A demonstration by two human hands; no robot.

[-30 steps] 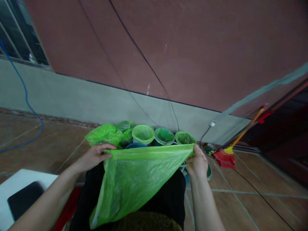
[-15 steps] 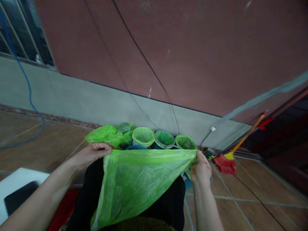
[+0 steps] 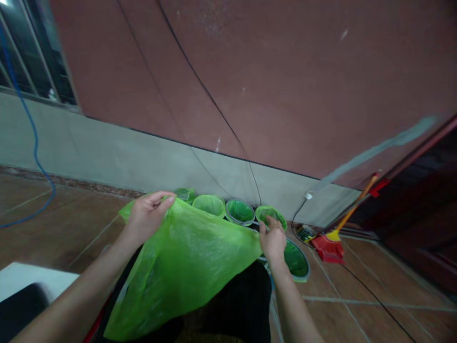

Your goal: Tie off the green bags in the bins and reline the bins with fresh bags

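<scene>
A translucent green plastic bag (image 3: 193,257) hangs spread in front of my lap, its upper edge sloping down to the right. My left hand (image 3: 150,214) pinches its upper left corner between thumb and fingers. At the opposite corner, my right hand (image 3: 274,243) has hold of the plastic near the thumb, with some fingertips raised. Beyond the bag, a bin with a pale green liner (image 3: 209,205), a grey-rimmed bin (image 3: 240,211) and another lined bin (image 3: 269,214) stand along the wall. A larger lined bin (image 3: 297,259) is right of my right wrist.
A red broom (image 3: 328,247) with an orange handle leans at the right beside a can (image 3: 305,232). A black cable runs over the tiled floor (image 3: 374,267). A blue cable (image 3: 35,143) hangs at the left, above a white surface (image 3: 39,271) bearing a dark object.
My left hand has risen with its corner of the bag. My right hand has moved left and its fingers have lifted; the bag's top edge is less stretched, and the large right bin now shows.
</scene>
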